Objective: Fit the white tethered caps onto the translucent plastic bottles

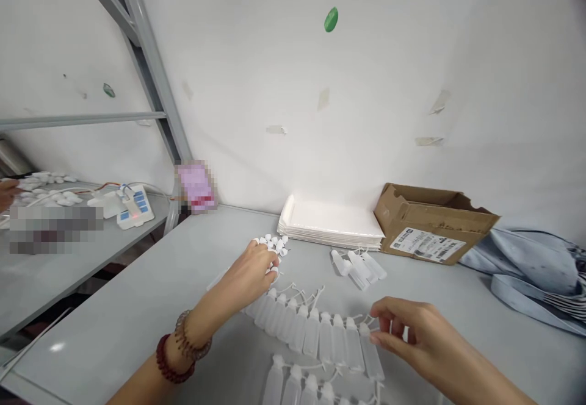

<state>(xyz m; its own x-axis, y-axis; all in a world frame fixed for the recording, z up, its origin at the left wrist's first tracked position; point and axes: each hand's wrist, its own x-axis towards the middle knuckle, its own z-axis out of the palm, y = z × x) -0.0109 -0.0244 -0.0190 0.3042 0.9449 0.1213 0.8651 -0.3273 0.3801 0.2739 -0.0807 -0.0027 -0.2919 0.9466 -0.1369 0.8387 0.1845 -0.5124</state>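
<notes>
My left hand point(249, 274) reaches over a small pile of white caps point(276, 244). Its fingers are bent, and a white cap point(275, 268) shows between thumb and forefinger; the other fingertips are partly hidden. My right hand point(414, 332) is at the right end of a curved row of translucent plastic bottles point(312, 332) with thin looped straps at their tops. Thumb and forefinger stand apart beside the neck of the end bottle point(372, 353), with nothing visible between them. Closer to me lies a second row of similar bottles point(292, 387), cut off by the lower edge.
Several loose bottles point(359, 268) lie before a stack of white padded envelopes point(332, 225). An open cardboard box point(428, 225) and blue-grey fabric point(533, 265) are at right. On the left table are a power strip point(136, 205), white pieces point(55, 197) and another person's hand point(7, 193).
</notes>
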